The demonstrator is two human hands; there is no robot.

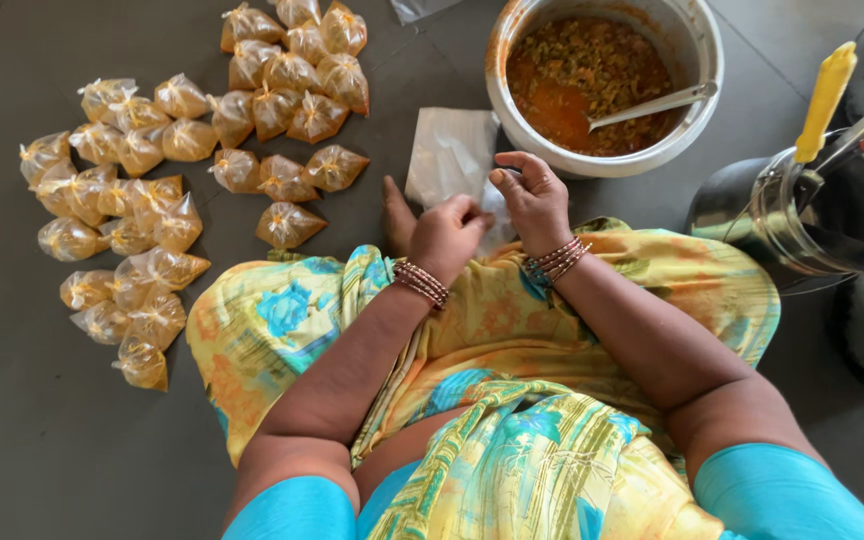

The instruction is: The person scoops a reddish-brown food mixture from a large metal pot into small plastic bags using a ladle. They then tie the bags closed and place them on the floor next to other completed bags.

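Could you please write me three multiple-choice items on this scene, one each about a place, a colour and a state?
1. Where do the tied curry packets lie?
A. On the floor
B. In the pot
C. On the lap

2. What colour is the handle sticking out of the steel container?
A. Blue
B. Yellow
C. Green

3. What is in the pot?
A. Nothing
B. Clear water
C. Curry and a ladle

Answers: 1 A, they lie on the dark floor beside the person's left hand; 2 B, it is plainly yellow; 3 C, orange curry surrounds the ladle.

The right hand [535, 200] covers part of the stack of clear bags [449, 155], and its fingertips are hidden. The steel vessel [832, 215] runs off the right edge. The pot's [697, 50] top rim is cut off.
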